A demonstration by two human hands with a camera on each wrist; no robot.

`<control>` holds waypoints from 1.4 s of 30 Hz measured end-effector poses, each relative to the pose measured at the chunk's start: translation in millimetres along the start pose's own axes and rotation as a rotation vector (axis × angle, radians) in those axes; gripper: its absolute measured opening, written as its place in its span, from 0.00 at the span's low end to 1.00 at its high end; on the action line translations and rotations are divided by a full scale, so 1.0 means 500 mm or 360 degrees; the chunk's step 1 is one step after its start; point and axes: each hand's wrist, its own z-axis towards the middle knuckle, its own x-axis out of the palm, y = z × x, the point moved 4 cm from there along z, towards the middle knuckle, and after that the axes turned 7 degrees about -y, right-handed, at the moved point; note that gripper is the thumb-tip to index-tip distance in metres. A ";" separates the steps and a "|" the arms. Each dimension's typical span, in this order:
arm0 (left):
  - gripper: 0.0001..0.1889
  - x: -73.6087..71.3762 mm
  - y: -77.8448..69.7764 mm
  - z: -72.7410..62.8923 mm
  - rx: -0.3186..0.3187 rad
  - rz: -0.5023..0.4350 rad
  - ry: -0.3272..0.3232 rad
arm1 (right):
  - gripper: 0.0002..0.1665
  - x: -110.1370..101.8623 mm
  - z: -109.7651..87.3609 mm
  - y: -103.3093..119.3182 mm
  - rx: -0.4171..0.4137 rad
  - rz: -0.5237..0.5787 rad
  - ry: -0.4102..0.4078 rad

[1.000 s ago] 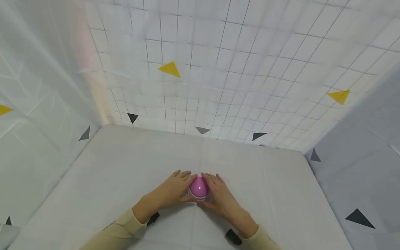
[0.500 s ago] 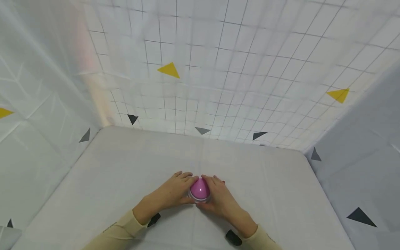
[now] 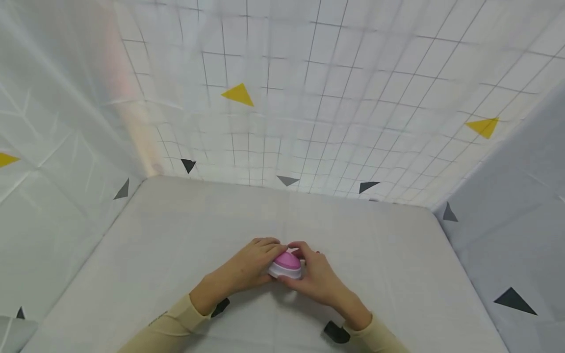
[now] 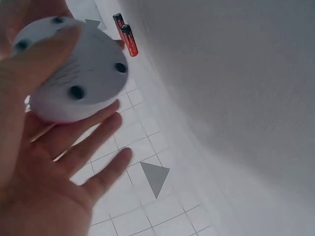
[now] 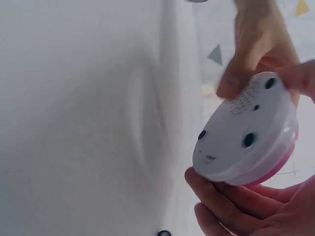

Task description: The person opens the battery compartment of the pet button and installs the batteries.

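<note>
A round push button with a pink dome point(image 3: 288, 260) and a white base is held between both hands, tilted so its base turns toward the person. My left hand point(image 3: 244, 264) grips its left side; in the left wrist view the thumb lies across the white underside point(image 4: 96, 78), fingers behind the dome. My right hand point(image 3: 322, 279) pinches the other side, its index finger arched above and thumb low at the base. Small dark round feet and a patch of speaker holes point(image 5: 244, 102) show on the underside in the right wrist view.
Two red-and-black batteries point(image 4: 126, 35) lie beyond the button in the left wrist view, mostly hidden behind the right hand in the head view. A white cloth point(image 3: 212, 211) covers the table. White walls with grid lines point(image 3: 335, 98) and triangle stickers enclose it.
The button has tilted, showing more of its white base and less of the pink dome. My right hand has shifted slightly right, its index finger now arched. The left fingers moved further over the top.
</note>
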 end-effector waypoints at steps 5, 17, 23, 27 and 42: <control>0.30 -0.012 -0.002 0.008 0.0040 -0.0060 -0.0116 | 0.35 -0.015 0.001 0.009 0.0111 0.0176 0.0033; 0.22 -0.013 0.015 0.011 -0.0070 -0.0330 -0.0218 | 0.23 -0.030 0.005 0.012 -0.0034 0.0111 0.0014; 0.19 -0.009 0.026 0.005 -0.0230 -0.0469 -0.0137 | 0.20 -0.026 0.005 0.014 -0.0096 0.0080 0.0034; 0.18 -0.006 0.025 0.005 -0.0243 -0.0553 -0.0119 | 0.19 -0.027 0.000 0.014 -0.0098 0.0064 0.0059; 0.13 0.007 0.032 0.006 -0.0432 -0.0921 -0.0112 | 0.40 -0.035 -0.011 0.035 -0.0228 -0.0133 -0.0039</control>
